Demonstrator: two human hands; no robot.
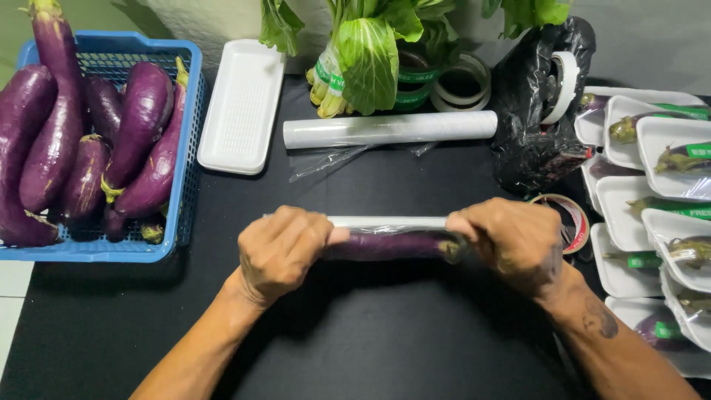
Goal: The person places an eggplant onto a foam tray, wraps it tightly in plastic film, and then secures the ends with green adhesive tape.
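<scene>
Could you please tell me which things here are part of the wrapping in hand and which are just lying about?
In use:
left hand
right hand
eggplant
tray
cling film roll

Lying about:
blue basket
empty white tray
leafy greens
tape rolls
black bag
wrapped trays

A purple eggplant (389, 244) on a white tray (387, 221) lies crosswise, film-wrapped.
</scene>
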